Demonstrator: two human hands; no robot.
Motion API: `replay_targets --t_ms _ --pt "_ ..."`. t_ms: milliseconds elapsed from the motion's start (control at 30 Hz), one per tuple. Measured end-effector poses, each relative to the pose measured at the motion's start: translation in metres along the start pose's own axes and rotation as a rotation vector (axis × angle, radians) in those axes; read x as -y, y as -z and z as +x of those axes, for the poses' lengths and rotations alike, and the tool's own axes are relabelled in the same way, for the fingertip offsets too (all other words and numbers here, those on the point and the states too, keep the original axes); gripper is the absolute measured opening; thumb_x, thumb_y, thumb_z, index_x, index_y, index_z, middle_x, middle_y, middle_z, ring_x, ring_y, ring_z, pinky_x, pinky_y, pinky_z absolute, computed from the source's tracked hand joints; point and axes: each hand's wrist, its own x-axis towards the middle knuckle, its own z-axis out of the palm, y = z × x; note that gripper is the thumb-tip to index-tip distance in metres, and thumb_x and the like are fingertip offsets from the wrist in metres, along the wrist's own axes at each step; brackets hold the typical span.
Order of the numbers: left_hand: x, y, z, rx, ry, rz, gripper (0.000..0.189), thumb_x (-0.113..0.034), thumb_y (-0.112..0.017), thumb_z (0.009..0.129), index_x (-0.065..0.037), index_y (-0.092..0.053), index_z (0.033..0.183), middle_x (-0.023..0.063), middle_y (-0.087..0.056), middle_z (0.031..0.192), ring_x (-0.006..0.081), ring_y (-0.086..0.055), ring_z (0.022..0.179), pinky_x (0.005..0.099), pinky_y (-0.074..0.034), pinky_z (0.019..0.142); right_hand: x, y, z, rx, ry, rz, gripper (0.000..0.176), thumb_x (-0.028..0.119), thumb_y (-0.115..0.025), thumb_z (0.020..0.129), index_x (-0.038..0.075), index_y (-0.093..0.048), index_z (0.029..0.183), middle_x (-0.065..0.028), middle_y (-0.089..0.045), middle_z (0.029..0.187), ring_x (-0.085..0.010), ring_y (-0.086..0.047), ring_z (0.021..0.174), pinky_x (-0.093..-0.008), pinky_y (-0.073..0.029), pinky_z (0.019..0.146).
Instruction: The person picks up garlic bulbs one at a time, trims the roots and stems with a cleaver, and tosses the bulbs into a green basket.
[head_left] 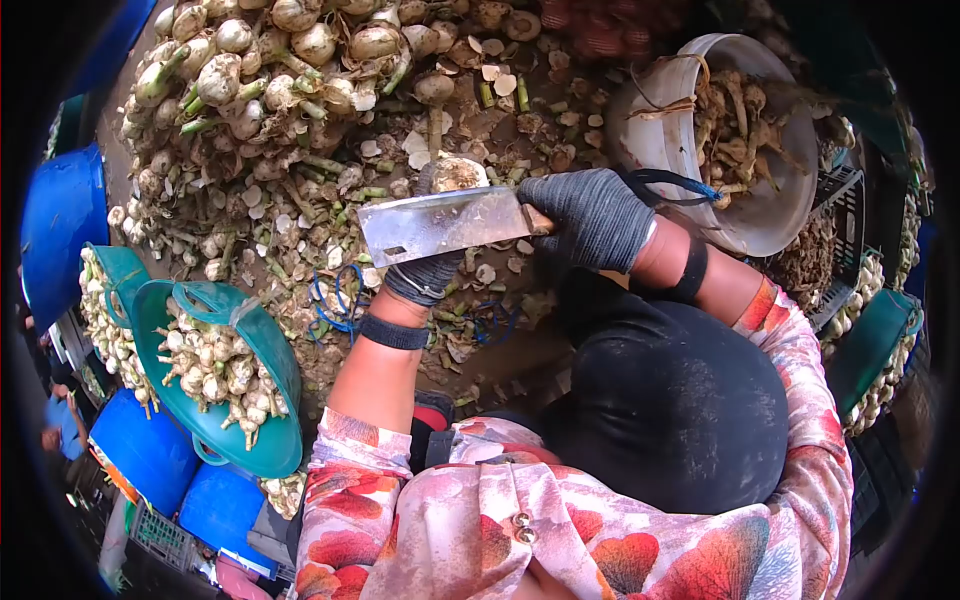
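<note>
In the head view, my right hand (592, 218), in a grey glove, is clenched around the handle of a broad cleaver (432, 224). The blade lies across the front of my left hand (425, 278), also gloved, and hides most of it, so I cannot tell how far its fingers are closed. A pale bulb (460, 173) shows just beyond the blade, right by my left hand's fingertips. A stalk with another bulb (434, 90) on its far end stretches away from there.

On the far left lies a large heap of bulbs (265, 85), with loose trimmings (350, 185) over the ground. A whitish bucket (680, 125) leans on its side at far right, holding stalky scraps (745, 120). Near left, a green basket (275, 350) holds more bulbs.
</note>
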Motion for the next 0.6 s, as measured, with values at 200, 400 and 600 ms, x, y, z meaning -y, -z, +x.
replay_targets --t_ms 200,400,600 --pt "-0.002 -0.014 0.000 -0.128 -0.018 0.130 0.055 -0.003 -0.061 0.088 -0.006 -0.034 0.136 0.0107 -0.051 0.125 0.0213 -0.054 0.112 0.0354 -0.046 0.098 -0.002 -0.007 -0.004 0.037 0.031 -0.023 0.027 0.021 -0.068 0.073 0.013 -0.060 0.097 -0.0136 -0.065 0.080 -0.0358 -0.064 0.078 -0.0439 -0.050 0.067" --pt "-0.029 -0.037 -0.013 -0.112 -0.070 0.253 0.056 -0.006 -0.064 0.086 -0.006 -0.035 0.133 0.0111 -0.053 0.120 0.0216 -0.056 0.107 0.0335 -0.048 0.093 -0.017 -0.021 -0.003 0.056 -0.004 -0.024 0.031 0.019 -0.067 0.070 0.012 -0.059 0.100 -0.0157 -0.065 0.081 -0.0374 -0.064 0.080 -0.0447 -0.050 0.068" --pt "-0.089 -0.041 -0.046 -0.241 -0.429 0.951 0.064 -0.021 -0.083 0.063 -0.007 -0.044 0.112 0.0116 -0.054 0.109 0.0232 -0.057 0.095 0.0334 -0.048 0.083 -0.067 -0.039 -0.006 0.011 -0.496 0.070 0.039 0.025 -0.063 0.076 0.010 -0.060 0.111 -0.0193 -0.067 0.092 -0.0362 -0.065 0.088 -0.0437 -0.051 0.076"
